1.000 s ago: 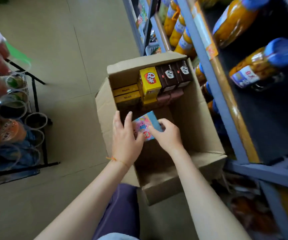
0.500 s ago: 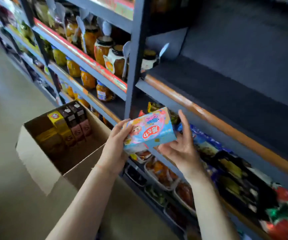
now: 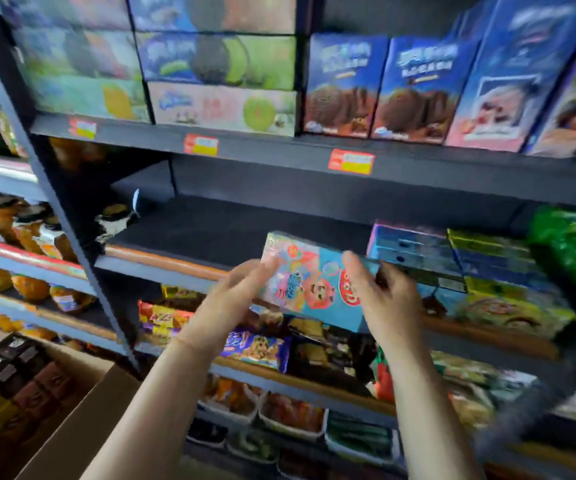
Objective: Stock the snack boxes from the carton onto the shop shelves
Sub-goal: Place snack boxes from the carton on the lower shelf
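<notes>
I hold a light-blue snack box (image 3: 309,282) with cartoon print in front of the dark middle shelf (image 3: 217,230), just above its wooden front lip. My left hand (image 3: 234,299) grips the box's left end. My right hand (image 3: 383,299) grips its right end, fingers over the front face. The open brown carton (image 3: 71,427) sits at the lower left, with dark-brown and yellow boxes (image 3: 12,382) still inside. Blue and green snack boxes (image 3: 452,268) stand stacked on the same shelf, just right of the held box.
The shelf above carries large biscuit boxes (image 3: 383,88) with red-yellow price tags (image 3: 350,161) on its edge. Shelves below hold snack packs (image 3: 255,344) and trays. A dark upright post (image 3: 71,216) separates the bay with jars (image 3: 19,230) to the left.
Both hands lifted the blue box out of the carton and raised it up to the middle shelf. The view swung up from the carton to the shelves.
</notes>
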`<state>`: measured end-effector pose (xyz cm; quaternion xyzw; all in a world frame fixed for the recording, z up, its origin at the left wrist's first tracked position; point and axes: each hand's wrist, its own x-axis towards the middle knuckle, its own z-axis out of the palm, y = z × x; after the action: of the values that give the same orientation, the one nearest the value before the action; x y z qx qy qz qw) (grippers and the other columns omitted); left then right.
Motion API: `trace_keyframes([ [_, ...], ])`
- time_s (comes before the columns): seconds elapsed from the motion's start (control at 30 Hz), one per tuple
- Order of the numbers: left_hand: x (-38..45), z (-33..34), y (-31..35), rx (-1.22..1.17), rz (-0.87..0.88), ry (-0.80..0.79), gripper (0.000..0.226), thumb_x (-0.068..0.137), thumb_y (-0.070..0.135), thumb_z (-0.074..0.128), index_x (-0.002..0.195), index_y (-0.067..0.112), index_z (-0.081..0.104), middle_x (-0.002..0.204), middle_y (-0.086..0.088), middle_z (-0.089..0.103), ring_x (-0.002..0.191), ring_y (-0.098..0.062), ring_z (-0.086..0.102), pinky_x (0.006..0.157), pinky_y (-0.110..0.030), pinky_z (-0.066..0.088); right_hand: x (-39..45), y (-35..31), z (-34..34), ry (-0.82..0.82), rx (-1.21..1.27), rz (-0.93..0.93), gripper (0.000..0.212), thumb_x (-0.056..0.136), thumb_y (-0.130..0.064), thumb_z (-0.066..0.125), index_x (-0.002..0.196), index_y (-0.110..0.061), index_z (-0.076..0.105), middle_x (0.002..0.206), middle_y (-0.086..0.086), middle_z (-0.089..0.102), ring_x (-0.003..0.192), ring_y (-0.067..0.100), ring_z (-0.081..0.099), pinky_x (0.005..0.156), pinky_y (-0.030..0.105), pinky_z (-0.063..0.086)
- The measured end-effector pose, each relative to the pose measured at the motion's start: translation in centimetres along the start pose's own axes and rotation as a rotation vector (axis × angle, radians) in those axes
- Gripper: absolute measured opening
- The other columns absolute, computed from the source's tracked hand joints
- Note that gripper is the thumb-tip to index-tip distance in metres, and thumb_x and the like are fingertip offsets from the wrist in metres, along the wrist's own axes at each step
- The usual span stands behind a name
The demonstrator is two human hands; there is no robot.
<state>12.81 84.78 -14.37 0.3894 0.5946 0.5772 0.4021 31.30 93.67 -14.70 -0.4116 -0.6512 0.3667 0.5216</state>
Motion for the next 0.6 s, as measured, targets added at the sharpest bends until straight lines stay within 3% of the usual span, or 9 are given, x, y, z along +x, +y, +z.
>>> trace_keyframes([
  [0.1, 0.4, 2.4, 0.8, -0.036, 0.117, -0.067, 0.026, 0.091, 0.034, 0.066, 0.103, 0.011, 0.072, 0.102, -0.008, 0.076, 0.092, -0.019, 0.07, 0.085, -0.039, 0.054, -0.1, -0.3, -2.7, -0.021, 0.045, 0.139, 0.042, 0.086, -0.05, 0.068, 0.076, -0.009, 0.067, 0.065, -0.012, 0.07, 0.058, -0.004, 0.063, 0.056, 0.016, 0.045],
  [0.2, 1.2, 4.0, 1.0, -0.087, 0.105, -0.125, 0.042, 0.08, 0.04, 0.077, 0.106, 0.008, 0.071, 0.106, -0.017, 0.074, 0.099, -0.032, 0.071, 0.097, -0.05, 0.053, -0.2, 0.6, -4.5, 0.023, -0.003, 0.187, 0.046, 0.086, -0.057, 0.064, 0.079, -0.012, 0.062, 0.073, -0.003, 0.072, 0.066, 0.004, 0.069, 0.059, 0.026, 0.049],
  [0.27, 1.6, 4.8, 0.8, -0.079, 0.101, -0.122, 0.048, 0.078, 0.045, 0.081, 0.105, 0.007, 0.07, 0.104, -0.016, 0.075, 0.099, -0.034, 0.072, 0.097, -0.052, 0.053, -0.2, 0.9, -5.3, 0.056, -0.024, 0.188, 0.041, 0.081, -0.062, 0.063, 0.079, -0.022, 0.059, 0.078, -0.004, 0.072, 0.074, 0.007, 0.07, 0.061, 0.027, 0.052],
  [0.37, 2.1, 5.4, 0.3, -0.118, 0.099, -0.097, 0.044, 0.087, 0.042, 0.071, 0.108, 0.004, 0.065, 0.104, -0.013, 0.075, 0.099, -0.03, 0.073, 0.093, -0.046, 0.055, -0.1, 0.6, -6.3, -0.034, 0.035, 0.204, 0.036, 0.078, -0.055, 0.071, 0.097, -0.026, 0.064, 0.09, -0.006, 0.073, 0.082, 0.005, 0.071, 0.068, 0.027, 0.057],
  [0.43, 2.3, 5.4, -0.1, -0.125, 0.093, -0.102, 0.042, 0.091, 0.039, 0.066, 0.114, 0.004, 0.061, 0.107, -0.011, 0.075, 0.1, -0.026, 0.073, 0.09, -0.041, 0.055, -0.1, 0.3, -6.5, -0.12, 0.035, 0.212, 0.03, 0.083, -0.044, 0.073, 0.103, -0.023, 0.066, 0.089, -0.006, 0.073, 0.073, -0.002, 0.067, 0.06, 0.018, 0.051],
  [0.5, 2.7, 4.8, -0.5, -0.134, 0.07, -0.153, 0.047, 0.086, 0.037, 0.075, 0.118, 0.007, 0.058, 0.111, -0.011, 0.074, 0.102, -0.026, 0.072, 0.086, -0.039, 0.056, 0.0, 0.3, -6.6, -0.131, 0.078, 0.233, 0.027, 0.085, -0.039, 0.072, 0.102, -0.018, 0.067, 0.088, -0.006, 0.073, 0.062, -0.004, 0.062, 0.053, 0.012, 0.044],
  [0.6, 3.5, 3.9, -0.9, -0.134, 0.046, -0.268, 0.053, 0.074, 0.031, 0.08, 0.117, 0.014, 0.056, 0.111, -0.008, 0.073, 0.103, -0.026, 0.072, 0.076, -0.031, 0.058, 0.4, 0.4, -6.4, -0.107, 0.142, 0.289, 0.031, 0.085, -0.042, 0.071, 0.1, -0.015, 0.069, 0.088, 0.001, 0.074, 0.065, 0.008, 0.06, 0.052, 0.018, 0.042],
])
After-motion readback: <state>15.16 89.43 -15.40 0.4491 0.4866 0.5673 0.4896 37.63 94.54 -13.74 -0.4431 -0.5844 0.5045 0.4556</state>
